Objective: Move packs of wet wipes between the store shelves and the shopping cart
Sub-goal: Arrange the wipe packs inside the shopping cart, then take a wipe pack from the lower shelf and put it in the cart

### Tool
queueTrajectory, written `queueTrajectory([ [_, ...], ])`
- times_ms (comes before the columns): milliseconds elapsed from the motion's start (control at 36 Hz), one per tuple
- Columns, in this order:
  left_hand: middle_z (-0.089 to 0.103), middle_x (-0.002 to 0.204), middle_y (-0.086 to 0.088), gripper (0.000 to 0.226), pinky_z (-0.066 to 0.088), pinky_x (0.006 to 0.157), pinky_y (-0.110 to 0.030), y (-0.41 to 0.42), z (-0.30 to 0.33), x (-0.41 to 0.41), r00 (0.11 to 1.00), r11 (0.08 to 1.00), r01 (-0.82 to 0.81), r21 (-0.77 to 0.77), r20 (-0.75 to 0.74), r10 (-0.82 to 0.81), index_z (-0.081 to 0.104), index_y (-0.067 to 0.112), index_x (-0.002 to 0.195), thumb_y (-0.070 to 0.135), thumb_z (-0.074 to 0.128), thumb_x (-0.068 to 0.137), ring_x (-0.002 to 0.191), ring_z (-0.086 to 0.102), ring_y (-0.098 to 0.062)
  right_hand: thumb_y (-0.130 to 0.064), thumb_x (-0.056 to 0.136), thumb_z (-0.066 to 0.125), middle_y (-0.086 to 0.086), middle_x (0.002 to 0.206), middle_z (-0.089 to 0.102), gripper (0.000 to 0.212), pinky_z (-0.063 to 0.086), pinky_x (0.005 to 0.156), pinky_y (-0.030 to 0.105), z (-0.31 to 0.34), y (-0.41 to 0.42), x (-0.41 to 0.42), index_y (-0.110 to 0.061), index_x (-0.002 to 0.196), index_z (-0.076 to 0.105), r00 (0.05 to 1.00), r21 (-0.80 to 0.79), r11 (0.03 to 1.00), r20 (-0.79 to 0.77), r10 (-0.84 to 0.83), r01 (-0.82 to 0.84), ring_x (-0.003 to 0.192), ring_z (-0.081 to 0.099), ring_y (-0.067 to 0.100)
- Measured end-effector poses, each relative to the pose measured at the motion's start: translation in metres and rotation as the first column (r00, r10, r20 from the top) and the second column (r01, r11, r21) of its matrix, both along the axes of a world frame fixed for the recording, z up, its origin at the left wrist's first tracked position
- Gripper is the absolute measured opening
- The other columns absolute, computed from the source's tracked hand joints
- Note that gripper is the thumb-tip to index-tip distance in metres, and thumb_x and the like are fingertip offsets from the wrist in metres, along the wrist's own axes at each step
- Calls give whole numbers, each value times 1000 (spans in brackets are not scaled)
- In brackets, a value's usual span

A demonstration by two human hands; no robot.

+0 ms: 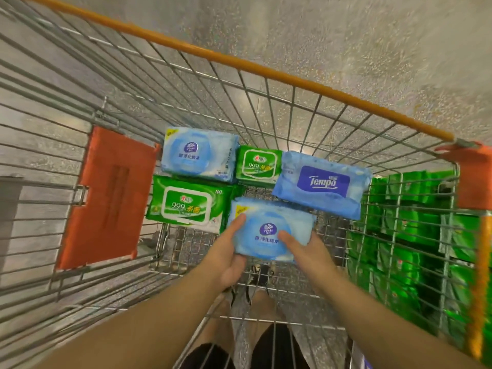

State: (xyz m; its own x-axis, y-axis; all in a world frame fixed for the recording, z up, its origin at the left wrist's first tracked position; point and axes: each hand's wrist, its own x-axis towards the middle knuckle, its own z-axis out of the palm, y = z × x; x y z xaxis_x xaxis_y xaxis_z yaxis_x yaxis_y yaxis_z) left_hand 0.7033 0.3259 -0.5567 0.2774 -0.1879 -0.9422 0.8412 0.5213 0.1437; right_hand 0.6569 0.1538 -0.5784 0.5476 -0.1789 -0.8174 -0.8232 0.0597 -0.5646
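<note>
Head view: two hands hold a soft blue pack

Head view looks down into a big shopping cart (266, 107) made of thin grey wire with orange bars. On its wire floor lie squishy plastic packs: a blue Tempo pack (323, 183), a big green pack (187, 205), a light blue pack (198, 154) and a small green pack (258, 165). Nearest, the left hand (227, 258) and right hand (306, 253) grip another light blue held pack (269, 230) between them, fingers curled round its edges.

floor (346, 43): grey speckled, glossy, seen all round and through the cart wire
light: soft glare patch on floor, beyond the cart's orange rim
shelf stock (399, 249): green packs in stacked rows, right of cart, seen through its side; blurred
grey post (9, 209): left of cart, at frame edge
</note>
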Motion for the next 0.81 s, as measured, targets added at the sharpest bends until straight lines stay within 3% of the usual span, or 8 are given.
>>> queueTrajectory([
  [83,73,111,-19,48,51,97,-52,-2,-1,14,995,995,-100,-2,24,100,68,8,119,40,65,82,95,72,-32,-36,91,73,-16,93,72,16,54,64,14,1,5,7,-29,104,67,998,-70,998,63,15,-11,82,68,-4],
  [194,71,118,-18,67,54,95,-48,2,-4,11,983,982,-171,74,-49,175,67,12,126,64,58,85,112,66,-35,-42,86,78,-10,88,73,17,57,75,32,-4,9,17,-28,84,69,999,-118,992,33,-35,39,82,72,11],
  [278,69,123,-11,72,57,87,-46,10,-8,6,973,964,-211,164,-55,223,69,24,124,79,54,79,114,63,-34,-38,85,80,-8,91,76,16,57,71,30,-5,8,16,-27,87,70,998,-94,993,26,-65,68,81,73,10],
  [361,70,125,-6,70,54,94,-45,11,-7,11,974,964,-221,145,-15,226,71,28,123,80,42,85,117,63,-32,-33,86,79,-10,95,75,17,57,67,26,-2,6,13,-28,97,68,998,-60,996,22,-63,65,82,72,5],
  [472,73,120,-6,71,55,93,-43,9,-7,20,972,964,-234,131,31,232,70,27,125,77,35,90,113,67,-30,-47,91,71,-2,106,75,36,59,82,36,-2,5,18,-21,117,71,982,-267,953,81,172,-145,94,72,16],
  [611,72,120,-12,74,59,83,-41,5,-9,18,969,955,-246,168,7,248,67,21,127,78,40,88,111,68,-31,-70,88,57,7,103,69,64,51,76,31,-2,4,37,-17,121,69,873,-504,749,-23,487,-431,93,67,27],
  [722,74,115,-8,61,56,91,-42,1,-5,16,968,947,-247,205,10,251,71,22,118,71,44,92,109,69,-27,-71,84,63,1,104,66,67,51,79,31,-1,1,33,-18,126,64,915,-485,796,-22,403,-362,95,65,25],
  [806,70,121,-11,63,56,91,-41,-1,0,13,975,947,-208,243,-24,220,66,18,123,69,51,89,110,67,-27,-56,89,68,-4,106,67,45,53,80,33,5,-2,31,-23,119,61,954,-371,890,34,299,-266,94,67,20],
])
